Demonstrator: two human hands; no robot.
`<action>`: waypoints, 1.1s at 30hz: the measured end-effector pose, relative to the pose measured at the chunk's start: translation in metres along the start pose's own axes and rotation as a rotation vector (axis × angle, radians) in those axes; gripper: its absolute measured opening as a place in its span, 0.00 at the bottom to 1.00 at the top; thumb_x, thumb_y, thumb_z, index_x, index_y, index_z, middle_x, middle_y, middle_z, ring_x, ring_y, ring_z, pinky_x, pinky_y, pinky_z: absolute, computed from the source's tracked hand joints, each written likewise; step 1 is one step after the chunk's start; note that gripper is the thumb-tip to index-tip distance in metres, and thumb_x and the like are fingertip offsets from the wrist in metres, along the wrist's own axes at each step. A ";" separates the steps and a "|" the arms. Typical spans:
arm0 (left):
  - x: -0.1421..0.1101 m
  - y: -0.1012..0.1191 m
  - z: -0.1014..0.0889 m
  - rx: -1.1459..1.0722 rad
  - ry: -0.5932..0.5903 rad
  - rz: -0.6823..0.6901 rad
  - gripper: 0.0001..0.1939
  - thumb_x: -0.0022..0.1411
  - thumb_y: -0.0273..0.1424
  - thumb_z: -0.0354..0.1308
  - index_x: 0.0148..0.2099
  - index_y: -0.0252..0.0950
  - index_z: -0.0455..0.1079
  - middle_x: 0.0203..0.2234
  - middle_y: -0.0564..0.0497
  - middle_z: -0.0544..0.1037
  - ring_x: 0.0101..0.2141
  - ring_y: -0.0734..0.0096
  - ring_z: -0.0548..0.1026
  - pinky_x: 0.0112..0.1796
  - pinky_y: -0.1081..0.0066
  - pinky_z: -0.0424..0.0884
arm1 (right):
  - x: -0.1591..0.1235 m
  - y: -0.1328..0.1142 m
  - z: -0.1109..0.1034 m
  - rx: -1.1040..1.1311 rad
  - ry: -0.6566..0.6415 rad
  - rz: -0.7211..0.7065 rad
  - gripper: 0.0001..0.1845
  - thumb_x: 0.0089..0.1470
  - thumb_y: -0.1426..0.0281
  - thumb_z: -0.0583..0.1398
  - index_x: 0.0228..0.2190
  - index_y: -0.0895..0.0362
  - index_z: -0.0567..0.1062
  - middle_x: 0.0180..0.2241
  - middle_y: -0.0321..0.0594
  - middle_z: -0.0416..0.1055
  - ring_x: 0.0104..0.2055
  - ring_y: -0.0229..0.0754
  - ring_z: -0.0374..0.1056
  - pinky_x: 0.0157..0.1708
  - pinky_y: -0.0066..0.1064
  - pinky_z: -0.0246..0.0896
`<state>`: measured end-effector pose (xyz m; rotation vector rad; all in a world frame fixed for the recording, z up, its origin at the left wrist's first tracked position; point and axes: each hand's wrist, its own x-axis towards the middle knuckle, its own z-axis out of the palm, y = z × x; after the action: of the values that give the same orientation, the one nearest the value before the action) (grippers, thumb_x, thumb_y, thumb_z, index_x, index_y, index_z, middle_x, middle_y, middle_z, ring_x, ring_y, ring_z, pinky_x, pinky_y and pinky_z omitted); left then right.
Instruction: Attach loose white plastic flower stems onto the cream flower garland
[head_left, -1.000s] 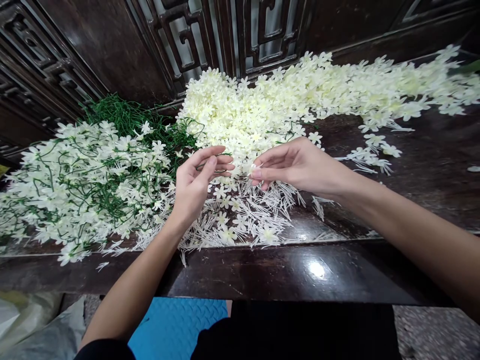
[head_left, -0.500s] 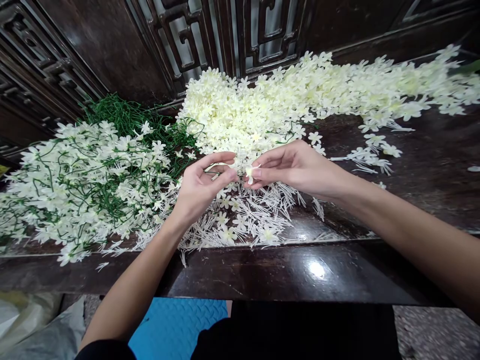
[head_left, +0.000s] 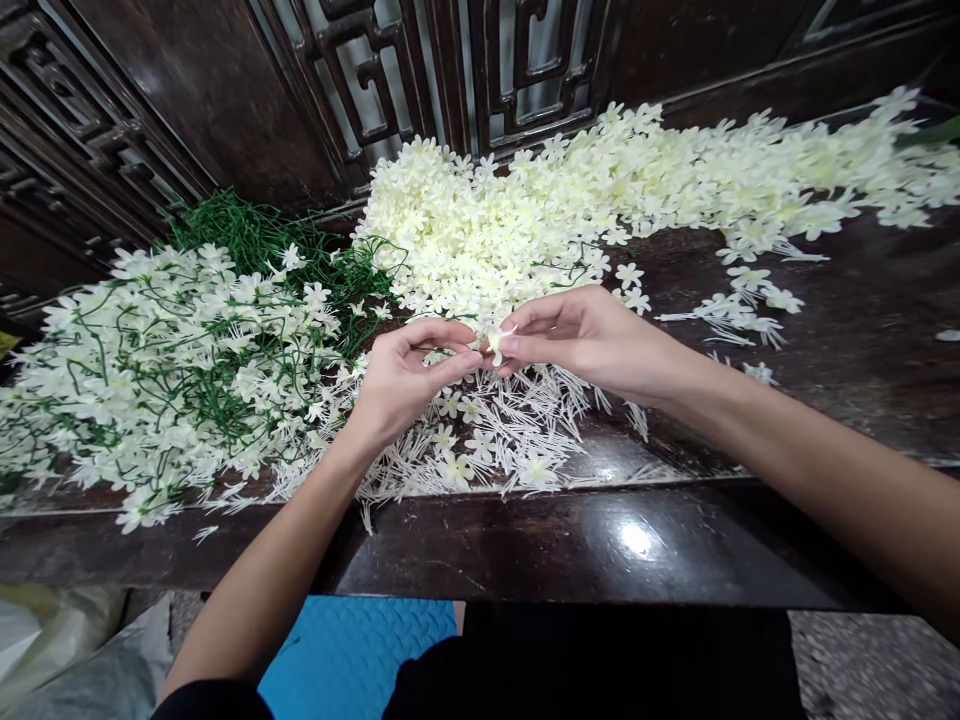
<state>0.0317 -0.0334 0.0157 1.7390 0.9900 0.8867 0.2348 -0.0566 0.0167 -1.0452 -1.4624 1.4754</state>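
A small white artificial flower (head_left: pixel 495 343) is pinched between the thumb and fingers of my right hand (head_left: pixel 577 335). My left hand (head_left: pixel 405 370) is closed in a pinch right beside it, its fingertips meeting the flower's left side; what it grips is too small to make out. Below both hands lies a litter of thin white stamen-like sticks (head_left: pixel 525 415) with a few loose blossoms. Behind them rises a large heap of pale yellow-white flower heads (head_left: pixel 480 230). To the left is a pile of white flowers on green stems (head_left: pixel 180 350).
Bare green stems (head_left: pixel 232 230) lie tangled at the back left. Small flower clusters (head_left: pixel 742 305) sit on the dark wooden bench (head_left: pixel 862 350) to the right. A carved wooden lattice back (head_left: pixel 375 80) stands behind. A blue mat (head_left: pixel 352 650) and plastic bags (head_left: pixel 75 640) are below.
My left hand has moved slightly right and down, and its fingertips now meet the flower. My right hand, still pinching the flower, has shifted a little left.
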 end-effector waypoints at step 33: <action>-0.005 -0.002 0.005 0.401 -0.008 0.268 0.05 0.66 0.28 0.53 0.39 0.36 0.70 0.29 0.51 0.78 0.30 0.73 0.75 0.31 0.71 0.70 | -0.005 -0.007 -0.002 -0.070 -0.029 -0.062 0.10 0.51 0.63 0.66 0.29 0.57 0.75 0.26 0.41 0.77 0.25 0.41 0.73 0.25 0.36 0.72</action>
<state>0.0333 -0.0396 0.0117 2.2529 0.9929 0.8884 0.2388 -0.0606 0.0242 -1.0150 -1.5635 1.4096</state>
